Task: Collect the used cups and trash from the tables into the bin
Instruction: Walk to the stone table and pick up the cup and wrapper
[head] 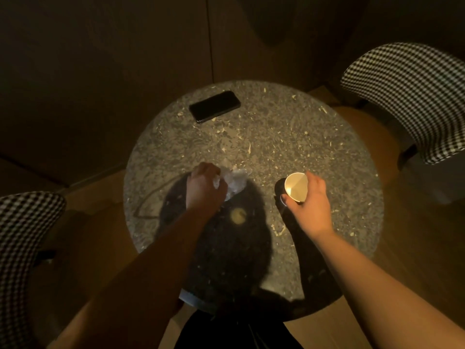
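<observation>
Seen from above, a round speckled stone table (289,127) under dim warm light. Over its near left part, left hand (205,188) knuckles up, fingers curled round a crumpled piece of clear plastic wrap (235,181), which bulges out to the right of the fingers and rests on the tabletop. To the right, well apart from it, right hand (310,201) gripping a white paper cup (297,186), thumb on the near side of the wall and fingers wrapped round the far side; cup tilted with its open mouth facing up and toward the left, inside pale and apparently empty. Whether the cup's base touches the table: cannot tell, hidden by the hand. Dark shadows of head and both arms across the near half of the tabletop, with a small bright spot of light between the hands. On the far left part of the table, a black smartphone (214,106) lying flat, screen dark, well apart from both hands. Beside the table, a houndstooth chair (415,96) at upper right and another houndstooth chair (22,235) at lower left. Wooden floor underneath, dark wall panels beyond
</observation>
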